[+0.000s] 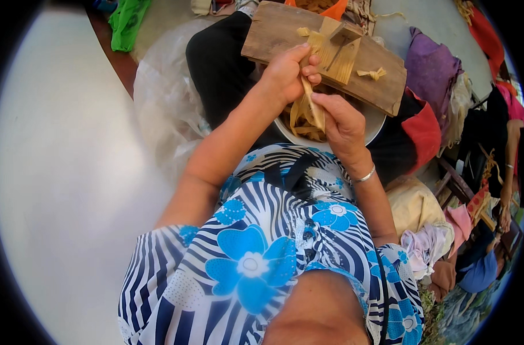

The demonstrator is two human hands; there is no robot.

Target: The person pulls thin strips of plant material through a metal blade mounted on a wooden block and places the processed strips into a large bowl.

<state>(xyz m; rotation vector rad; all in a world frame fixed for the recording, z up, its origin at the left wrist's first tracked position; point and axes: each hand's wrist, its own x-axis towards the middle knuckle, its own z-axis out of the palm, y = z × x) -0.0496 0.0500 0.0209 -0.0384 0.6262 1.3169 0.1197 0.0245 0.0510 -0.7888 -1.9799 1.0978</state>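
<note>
A flat, pale tan strip of dried plant material [309, 95] is stretched between my hands. My left hand [288, 75] is closed around its upper part, at the near edge of a brown wooden board [273, 29]. Lower down, my right hand [343, 122] pinches the same strip between thumb and fingers. Under my hands, a white bowl [379, 125] holds a heap of brownish-yellow strips [299, 122]. The board carries a lighter wooden piece [345, 62] with an upright part on it, and a small knotted strip [372, 73] lies to its right.
A clear plastic bag [164, 86] lies left of my dark-trousered leg [216, 63]. Purple cloth [428, 63] and red cloth [420, 135] are on the right. A green bag [127, 26] is at the far left, orange plastic [334, 8] beyond the board. Another person's arm [510, 155] shows far right.
</note>
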